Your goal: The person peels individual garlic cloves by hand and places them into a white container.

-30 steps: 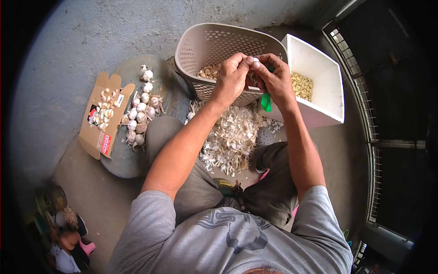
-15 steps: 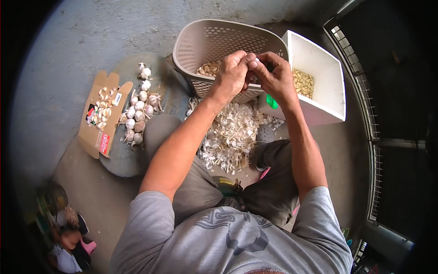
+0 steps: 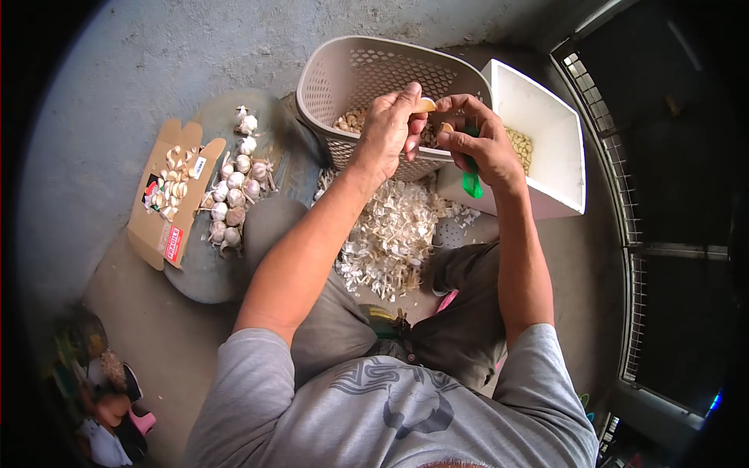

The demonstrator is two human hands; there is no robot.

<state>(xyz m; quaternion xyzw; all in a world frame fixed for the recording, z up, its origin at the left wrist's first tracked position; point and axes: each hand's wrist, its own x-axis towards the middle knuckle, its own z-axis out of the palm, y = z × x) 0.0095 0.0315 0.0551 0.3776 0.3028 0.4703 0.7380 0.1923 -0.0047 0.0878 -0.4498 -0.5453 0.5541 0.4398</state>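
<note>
Above the near rim of the brown perforated basket [image 3: 312,117], my left hand [image 3: 382,132] pinches a garlic clove [image 3: 425,105] between thumb and fingers. My right hand [image 3: 491,144] is just to its right, fingers curled, with a green object [image 3: 472,184] hanging below the palm; its kind is hidden by the hand. A small pale-orange piece [image 3: 445,128] shows at the right thumb tip, too small to name surely. Cloves [image 3: 351,121] lie inside the basket. Beneath both hands is a heap of garlic skins [image 3: 390,234].
A white foam box [image 3: 542,117] holding pale cloves [image 3: 520,148] stands right of the basket. To the left, a round stool [image 3: 203,285] carries whole garlic bulbs [image 3: 236,197] and an opened cardboard box [image 3: 148,226] with cloves. A metal grille [image 3: 612,148] runs along the right.
My hands have moved apart from being together at the fingertips. The clove in my left fingers now shows, and more of the green object is visible below my right hand.
</note>
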